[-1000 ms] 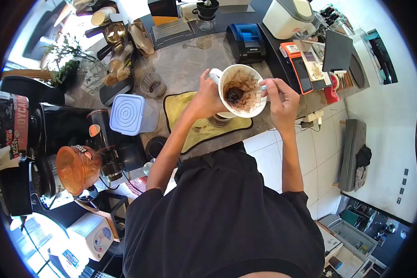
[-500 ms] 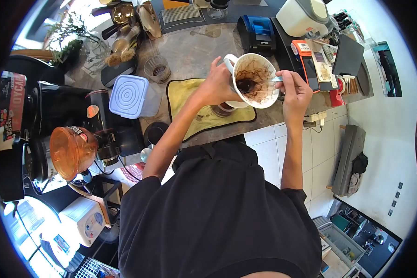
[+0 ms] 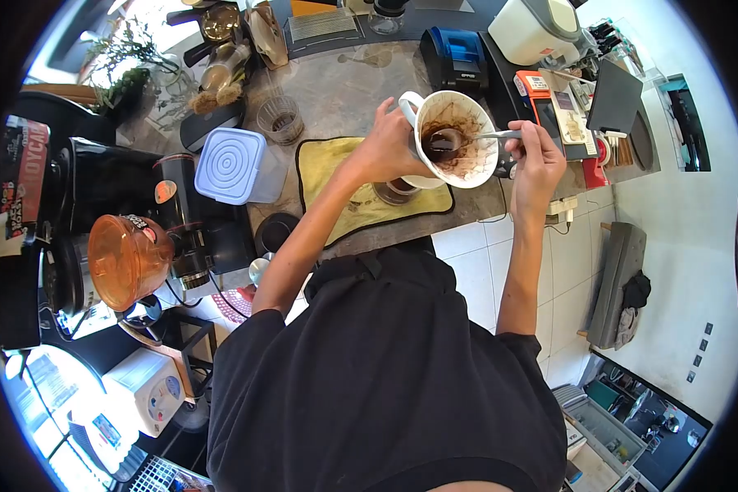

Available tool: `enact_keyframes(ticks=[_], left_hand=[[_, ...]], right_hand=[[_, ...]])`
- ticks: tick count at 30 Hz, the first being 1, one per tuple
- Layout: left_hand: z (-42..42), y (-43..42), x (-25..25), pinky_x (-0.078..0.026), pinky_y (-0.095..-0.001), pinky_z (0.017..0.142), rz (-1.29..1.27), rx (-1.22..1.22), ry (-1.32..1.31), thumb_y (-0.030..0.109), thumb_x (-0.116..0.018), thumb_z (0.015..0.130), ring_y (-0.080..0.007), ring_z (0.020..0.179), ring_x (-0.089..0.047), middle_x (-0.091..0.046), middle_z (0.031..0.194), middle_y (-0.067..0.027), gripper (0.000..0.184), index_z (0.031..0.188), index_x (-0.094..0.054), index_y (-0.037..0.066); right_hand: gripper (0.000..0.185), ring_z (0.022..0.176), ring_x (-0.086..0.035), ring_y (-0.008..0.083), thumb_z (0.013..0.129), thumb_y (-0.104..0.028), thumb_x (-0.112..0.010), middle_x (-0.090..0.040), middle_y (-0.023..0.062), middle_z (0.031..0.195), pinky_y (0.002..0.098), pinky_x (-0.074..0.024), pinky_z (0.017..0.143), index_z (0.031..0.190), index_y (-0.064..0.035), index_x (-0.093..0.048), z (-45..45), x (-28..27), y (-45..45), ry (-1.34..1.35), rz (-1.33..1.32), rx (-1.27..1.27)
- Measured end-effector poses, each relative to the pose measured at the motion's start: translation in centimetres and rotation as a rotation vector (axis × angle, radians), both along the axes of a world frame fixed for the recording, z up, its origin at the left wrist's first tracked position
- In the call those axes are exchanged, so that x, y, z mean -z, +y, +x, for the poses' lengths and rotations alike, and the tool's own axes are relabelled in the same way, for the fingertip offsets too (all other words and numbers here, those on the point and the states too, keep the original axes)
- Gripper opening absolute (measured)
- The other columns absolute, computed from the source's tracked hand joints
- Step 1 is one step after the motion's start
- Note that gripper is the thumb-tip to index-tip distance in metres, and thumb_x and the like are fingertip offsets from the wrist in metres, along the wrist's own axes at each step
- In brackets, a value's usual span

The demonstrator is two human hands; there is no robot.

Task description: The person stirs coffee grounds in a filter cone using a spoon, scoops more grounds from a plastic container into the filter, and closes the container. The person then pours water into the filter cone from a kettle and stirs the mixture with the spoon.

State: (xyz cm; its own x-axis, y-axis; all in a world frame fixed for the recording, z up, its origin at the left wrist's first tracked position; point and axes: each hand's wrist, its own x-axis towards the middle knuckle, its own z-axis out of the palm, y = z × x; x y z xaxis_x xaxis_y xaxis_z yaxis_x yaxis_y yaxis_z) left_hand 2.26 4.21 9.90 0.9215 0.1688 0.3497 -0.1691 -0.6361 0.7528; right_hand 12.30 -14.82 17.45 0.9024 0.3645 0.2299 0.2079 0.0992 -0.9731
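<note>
My left hand [image 3: 389,146] grips a white, cone-shaped coffee dripper [image 3: 489,168] with a looped handle, tilted so its mouth faces me. Brown stains streak its inner wall, and dark wet coffee sits deep inside. Between the thumb and fingers of my right hand [image 3: 539,164] is a metal spoon [image 3: 494,134], its bowl down in the dripper by the coffee. Below the dripper, a glass vessel [image 3: 392,193] with brown liquid stands on a yellow cloth [image 3: 354,220], partly hidden by the dripper and my left hand.
On the counter to the left are a ribbed drinking glass [image 3: 280,120], a plastic box with a lilac lid [image 3: 230,166] and a grinder with an orange hopper [image 3: 129,261]. A black-and-blue printer [image 3: 455,62] and an orange card terminal [image 3: 539,102] stand at the right.
My right hand has shifted slightly right and down, and more of the spoon's handle shows. The spoon's bowl is now visible in the dripper. My left hand holds nearly still.
</note>
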Motion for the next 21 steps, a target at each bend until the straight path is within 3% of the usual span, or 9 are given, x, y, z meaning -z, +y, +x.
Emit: enact_keyframes(ticks=[4,6,10,12,14,18,21], left_hand=[[-0.1,-0.1,-0.5,-0.017,-0.0571,0.115,0.017,0.009,0.025,0.041,-0.088,0.055,-0.029,0.118,-0.056,-0.067,0.115,-0.0111,0.07,0.114,-0.069,0.01],[0.0,-0.1,-0.2,-0.017,-0.0572,0.116,0.049,-0.007,0.029,0.04,-0.088,0.055,-0.029,0.121,-0.054,-0.064,0.118,-0.0116,0.069,0.113,-0.07,0.009],[-0.2,-0.2,-0.4,-0.016,-0.0575,0.116,0.101,-0.005,0.075,0.04,-0.088,0.055,-0.0293,0.123,-0.051,-0.063,0.119,-0.0123,0.068,0.112,-0.07,0.008],[-0.2,-0.2,-0.2,-0.016,-0.0579,0.116,0.054,-0.005,0.023,0.039,-0.089,0.054,-0.0293,0.123,-0.052,-0.062,0.12,-0.0132,0.068,0.111,-0.071,0.007],[0.0,-0.2,0.1,-0.016,-0.0576,0.116,0.024,0.001,0.01,0.04,-0.089,0.054,-0.0295,0.122,-0.052,-0.063,0.12,-0.0137,0.068,0.11,-0.071,0.007],[0.0,-0.1,-0.3,-0.017,-0.0561,0.116,-0.037,0.025,0.017,0.042,-0.088,0.054,-0.0304,0.119,-0.056,-0.066,0.116,-0.0154,0.068,0.109,-0.072,0.006],[0.0,-0.2,-0.4,-0.018,-0.0547,0.116,-0.039,0.015,-0.027,0.042,-0.088,0.054,-0.0306,0.115,-0.058,-0.07,0.109,-0.0139,0.067,0.109,-0.073,0.007]], right_hand=[[0.024,0.063,-0.051,0.0028,0.098,-0.017,-0.058,-0.062,0.0001,0.069,0.0198,-0.0359,0.057,0.092,0.0011,-0.071,-1.0,-0.8,0.0,-0.173,-0.178,0.064],[0.023,0.064,-0.052,0.0029,0.099,-0.017,-0.057,-0.062,0.0002,0.07,0.0188,-0.0356,0.057,0.092,0.0006,-0.071,-1.5,0.0,0.5,-0.214,-0.142,0.035],[0.024,0.064,-0.053,0.0034,0.098,-0.017,-0.058,-0.061,-0.0005,0.07,0.0183,-0.0356,0.057,0.091,0.0026,-0.07,-0.9,0.9,0.3,-0.064,-0.093,-0.029],[0.023,0.065,-0.052,0.0037,0.098,-0.015,-0.058,-0.06,-0.0006,0.07,0.0189,-0.0361,0.059,0.091,0.0036,-0.069,0.0,1.2,-0.1,0.148,0.093,-0.043],[0.023,0.065,-0.052,0.0039,0.098,-0.015,-0.058,-0.06,-0.0006,0.07,0.0189,-0.0361,0.06,0.093,0.0037,-0.069,0.2,0.7,-0.3,0.188,0.144,-0.038],[0.024,0.065,-0.052,0.0041,0.098,-0.017,-0.058,-0.061,0.0002,0.071,0.0192,-0.0367,0.061,0.094,0.0036,-0.07,-0.2,-1.6,-0.7,0.105,0.169,-0.021],[0.026,0.064,-0.053,0.0042,0.099,-0.018,-0.058,-0.064,0.0027,0.073,0.0189,-0.038,0.061,0.094,0.0042,-0.07,-0.5,-3.4,-1.1,-0.153,0.064,0.032]])
